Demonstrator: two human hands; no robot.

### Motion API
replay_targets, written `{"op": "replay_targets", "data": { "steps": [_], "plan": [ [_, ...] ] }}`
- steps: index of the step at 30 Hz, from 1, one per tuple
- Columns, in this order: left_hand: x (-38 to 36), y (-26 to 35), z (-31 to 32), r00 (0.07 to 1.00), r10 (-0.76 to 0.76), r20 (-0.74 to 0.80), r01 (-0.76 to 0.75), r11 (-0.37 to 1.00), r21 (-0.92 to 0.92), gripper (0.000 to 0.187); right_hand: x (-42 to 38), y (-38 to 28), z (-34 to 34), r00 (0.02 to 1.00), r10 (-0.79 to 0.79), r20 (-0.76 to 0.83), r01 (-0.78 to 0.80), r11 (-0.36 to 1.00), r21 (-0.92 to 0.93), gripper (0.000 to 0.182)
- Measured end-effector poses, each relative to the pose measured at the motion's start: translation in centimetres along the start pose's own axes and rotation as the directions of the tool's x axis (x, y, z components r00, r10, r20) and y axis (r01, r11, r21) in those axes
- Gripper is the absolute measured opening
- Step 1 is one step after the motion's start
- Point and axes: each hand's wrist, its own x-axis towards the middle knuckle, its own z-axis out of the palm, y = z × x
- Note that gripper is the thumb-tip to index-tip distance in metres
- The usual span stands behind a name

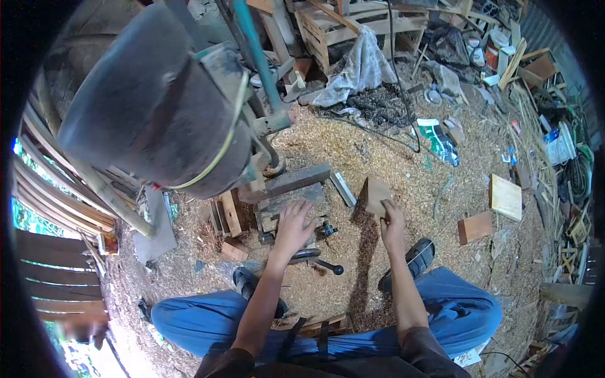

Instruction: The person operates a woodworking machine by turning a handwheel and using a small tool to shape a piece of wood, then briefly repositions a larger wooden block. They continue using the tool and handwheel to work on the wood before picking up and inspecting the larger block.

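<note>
My left hand (294, 223) lies with its fingers spread on the small worktable (318, 198) of a machine; no object shows in it. Along the back of that worktable runs a dark bar (296, 181). In my right hand (394, 227) is a brown wooden block (376, 192), gripped at its near right side between thumb and fingers. Just left of the block a narrow light-coloured strip (343, 189) lies at a slant. A crank handle (328, 266) with a black knob projects below the worktable, between my forearms.
The machine's large dark housing (164, 101) looms at the upper left. Wood shavings (340, 148) cover the ground. Two wooden pieces, one pale (506, 196) and one reddish (476, 227), lie at right. A black cable (403, 101) hangs to the floor. Wood offcuts (232, 214) stand left of the worktable.
</note>
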Motion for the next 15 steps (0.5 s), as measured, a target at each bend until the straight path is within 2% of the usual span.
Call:
{"op": "replay_targets", "data": {
  "steps": [1, 3, 4, 5, 6, 7, 8, 9, 11, 12, 14, 15],
  "plan": [
    [0.0, 0.5, 0.0, 1.0, -0.004, 0.018, 0.003, 1.0, 0.009, 0.047, -0.5, 0.4, 0.5, 1.0, 0.017, 0.005, -0.017, 1.0, 0.01, 0.057],
    [0.1, 1.5, 0.1, 0.999, 0.002, 0.05, -0.007, 0.996, 0.094, 0.048, -0.9, 0.7, 1.1, 0.989, 0.077, 0.125, -0.053, 0.981, -0.184, 0.059],
    [0.2, 1.6, 0.4, 0.998, -0.002, 0.06, -0.004, 0.995, 0.097, 0.048, -0.7, -1.2, -0.1, 0.945, 0.196, 0.262, -0.101, 0.937, -0.334, 0.055],
    [0.0, 1.5, 0.5, 0.997, -0.021, 0.07, 0.015, 0.996, 0.086, 0.047, -1.4, 0.3, 1.4, 0.941, 0.205, 0.27, -0.109, 0.937, -0.332, 0.055],
    [-0.1, 1.4, 0.6, 0.996, -0.04, 0.078, 0.034, 0.997, 0.075, 0.047, -2.4, 2.3, 4.1, 0.946, 0.173, 0.276, -0.052, 0.917, -0.395, 0.051],
    [-0.1, 1.3, 0.6, 0.995, -0.047, 0.087, 0.04, 0.996, 0.076, 0.047, -1.6, 0.5, 3.6, 0.949, 0.138, 0.284, 0.007, 0.89, -0.455, 0.048],
    [-0.1, 1.0, 0.5, 0.993, -0.067, 0.097, 0.065, 0.997, 0.03, 0.046, -1.1, -1.0, 2.5, 0.899, 0.123, 0.42, 0.087, 0.89, -0.448, 0.044],
    [0.0, 0.7, 0.3, 0.991, -0.089, 0.104, 0.091, 0.996, -0.015, 0.044, 0.1, -3.6, 2.6, 0.911, 0.122, 0.394, -0.016, 0.965, -0.261, 0.045],
    [-0.2, -0.3, -0.1, 0.993, -0.094, 0.072, 0.098, 0.993, -0.064, 0.043, 1.6, -6.6, 4.9, 0.915, 0.105, 0.389, -0.166, 0.978, 0.126, 0.05],
    [-0.2, -0.7, -0.3, 0.992, -0.107, 0.064, 0.107, 0.994, 0.001, 0.044, 1.5, -7.5, 6.6, 0.962, 0.014, 0.274, -0.086, 0.963, 0.255, 0.05],
    [-0.4, -1.8, 0.0, 0.991, -0.123, 0.054, 0.119, 0.99, 0.073, 0.045, 1.9, -10.5, 8.3, 0.974, -0.033, 0.223, -0.026, 0.967, 0.255, 0.049],
    [-0.4, -2.4, 0.4, 0.99, -0.137, 0.03, 0.138, 0.99, -0.024, 0.046, 2.1, -11.4, 9.0, 0.983, -0.078, 0.165, 0.035, 0.968, 0.247, 0.048]
  ]
}}
